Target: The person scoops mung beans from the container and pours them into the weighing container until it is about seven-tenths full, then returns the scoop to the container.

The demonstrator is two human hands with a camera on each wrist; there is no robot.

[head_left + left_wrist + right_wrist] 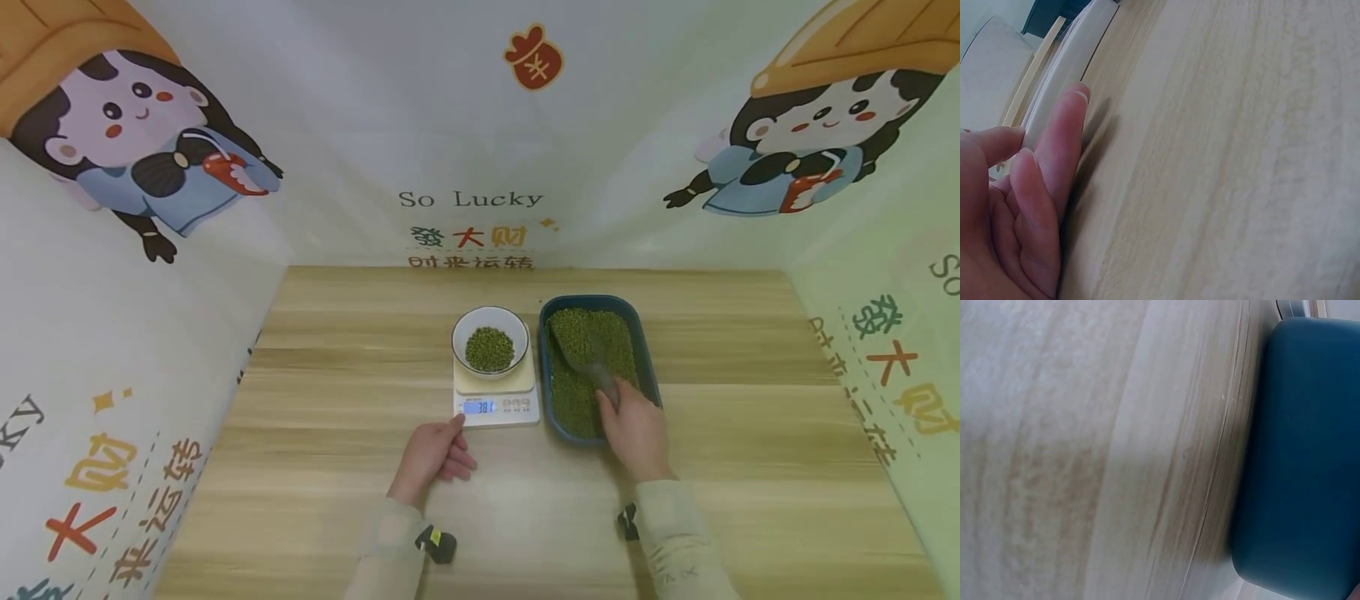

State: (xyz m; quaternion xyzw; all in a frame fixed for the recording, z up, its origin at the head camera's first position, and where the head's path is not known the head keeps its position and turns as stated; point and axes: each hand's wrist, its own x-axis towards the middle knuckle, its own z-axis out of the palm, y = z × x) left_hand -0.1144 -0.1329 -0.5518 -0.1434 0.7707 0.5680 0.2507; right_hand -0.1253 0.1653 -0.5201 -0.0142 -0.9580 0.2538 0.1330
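My right hand (636, 429) grips the handle of a dark scoop (600, 377), its head down among the green mung beans (577, 417) in a deep blue tub (651, 367). At the front-left corner of a white digital kitchen scale (498, 410), my left hand (435, 454) touches the edge with its thumb. Its other fingers (1063, 137) lie loosely bent close to the tabletop in the left wrist view. On the scale stands a white dark-rimmed bowl (468, 321) with mung beans (490, 349) inside. The right wrist view mostly shows the tub's outer wall (1304, 456).
A wood-grain table (337, 375) carries the scale and tub side by side, with a narrow gap between them. Printed cloth walls (600, 167) rise at the back and both sides. The scale's lit display (480, 407) appears to show the digits 381.
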